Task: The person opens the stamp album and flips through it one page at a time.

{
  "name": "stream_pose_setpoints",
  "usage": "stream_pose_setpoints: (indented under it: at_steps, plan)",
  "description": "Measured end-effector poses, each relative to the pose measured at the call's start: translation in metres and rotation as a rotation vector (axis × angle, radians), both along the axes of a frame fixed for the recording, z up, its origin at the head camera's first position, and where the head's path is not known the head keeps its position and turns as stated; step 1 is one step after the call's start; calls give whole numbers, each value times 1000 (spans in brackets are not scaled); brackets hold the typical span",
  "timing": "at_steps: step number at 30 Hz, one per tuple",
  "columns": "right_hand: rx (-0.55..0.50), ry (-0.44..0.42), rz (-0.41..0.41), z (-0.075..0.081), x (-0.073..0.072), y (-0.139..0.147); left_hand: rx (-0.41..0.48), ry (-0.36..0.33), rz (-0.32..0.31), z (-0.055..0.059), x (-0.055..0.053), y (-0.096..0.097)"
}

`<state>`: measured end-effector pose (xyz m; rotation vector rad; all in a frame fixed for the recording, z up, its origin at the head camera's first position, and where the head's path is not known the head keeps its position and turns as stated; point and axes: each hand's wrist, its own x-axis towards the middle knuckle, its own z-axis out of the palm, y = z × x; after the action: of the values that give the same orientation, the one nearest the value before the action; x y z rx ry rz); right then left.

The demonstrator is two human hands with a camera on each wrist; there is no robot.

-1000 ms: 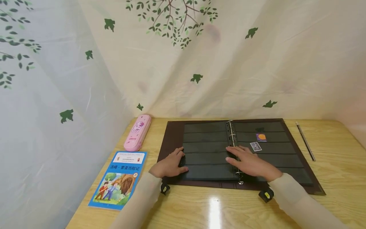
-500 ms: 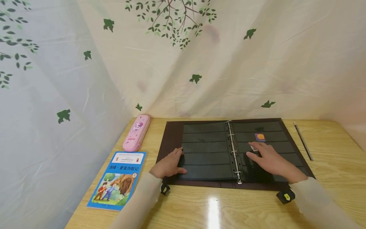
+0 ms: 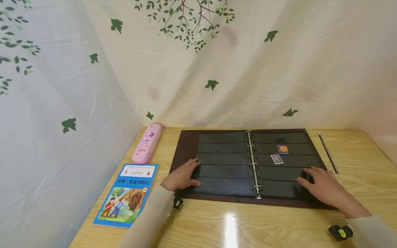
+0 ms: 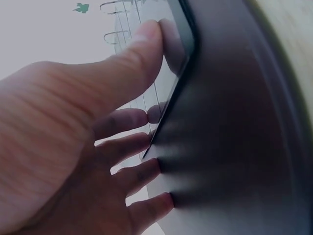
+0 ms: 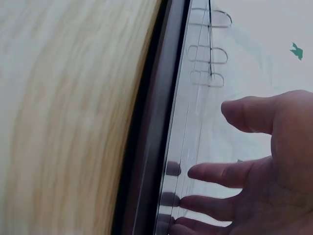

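A brown ring-bound stamp album [image 3: 223, 170] lies open flat on the table, its black pages divided into strip pockets. Metal rings [image 3: 253, 164] run down its middle. On the right page are two small stamps: a purple stamp with an orange disc [image 3: 283, 149] and a tilted grey stamp with a white border [image 3: 277, 159]. My left hand [image 3: 181, 175] rests at the left page's outer edge, thumb [image 4: 146, 41] on the page and some fingertips on the brown cover. Over the right page's lower outer corner is my right hand [image 3: 325, 187], fingers extended, fingertips close to the page, holding nothing.
A pink pencil case [image 3: 148, 144] and a blue-covered book [image 3: 125, 195] lie left of the album. To its right lies a pencil [image 3: 328, 152]. A pale cloth with printed leaves [image 3: 248, 86] hangs behind the wooden table [image 3: 211, 227].
My right hand has moved right from the rings, across the page, to its lower outer corner, uncovering the grey stamp again. My left hand stays at the left page's edge.
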<state>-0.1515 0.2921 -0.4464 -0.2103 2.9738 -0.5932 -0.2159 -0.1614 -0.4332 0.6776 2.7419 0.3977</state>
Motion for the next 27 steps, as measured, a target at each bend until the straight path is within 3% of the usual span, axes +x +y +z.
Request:
stream_pose_setpoints:
  at_steps: [15, 27]
  plan:
    - [48, 2, -61, 7, 1, 13, -1, -4, -9, 0, 1, 0]
    - [-40, -20, -90, 19, 1, 20, 6, -6, -7, 0, 1, 0]
